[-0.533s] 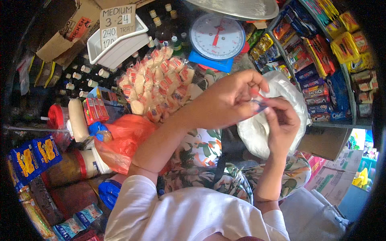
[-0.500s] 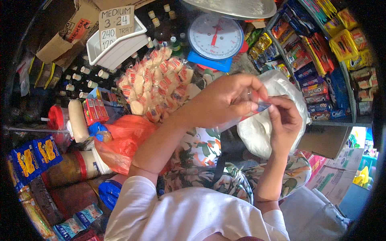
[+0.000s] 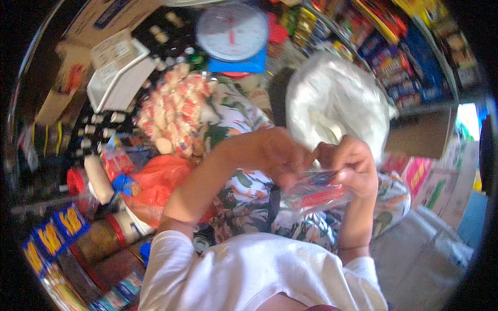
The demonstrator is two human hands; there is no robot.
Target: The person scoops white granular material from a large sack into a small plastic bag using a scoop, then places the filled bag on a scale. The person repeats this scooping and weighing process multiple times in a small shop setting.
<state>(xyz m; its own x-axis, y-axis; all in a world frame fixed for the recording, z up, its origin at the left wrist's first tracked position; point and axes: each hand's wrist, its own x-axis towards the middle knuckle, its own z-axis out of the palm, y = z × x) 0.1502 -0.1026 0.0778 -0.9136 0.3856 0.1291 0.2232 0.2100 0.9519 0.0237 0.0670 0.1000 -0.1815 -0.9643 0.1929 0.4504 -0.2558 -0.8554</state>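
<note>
Between my two hands is a small clear plastic bag with red print (image 3: pixel 317 198), hanging above my lap. My left hand (image 3: pixel 282 158) pinches its left upper edge, though motion blurs those fingers. On the other side, my right hand (image 3: pixel 359 165) grips the upper right edge between thumb and fingers. Just beyond the hands stands a large white plastic sack (image 3: pixel 376 98), its mouth gaping, with something pale inside. To the left lies a heap of small clear packets with pale contents and red labels (image 3: pixel 174 111).
A dial scale (image 3: pixel 232 32) with a blue base stands at the far side. An orange-red plastic bag (image 3: pixel 158 184) and a white tub (image 3: pixel 111 85) are on the left, near bottles. Snack packs (image 3: pixel 386 62) line the right shelf; cartons (image 3: pixel 441 176) stand below.
Both hands have come lower and closer to my body, and more of the small bag shows below them. The view has shifted, revealing more of the white sack.
</note>
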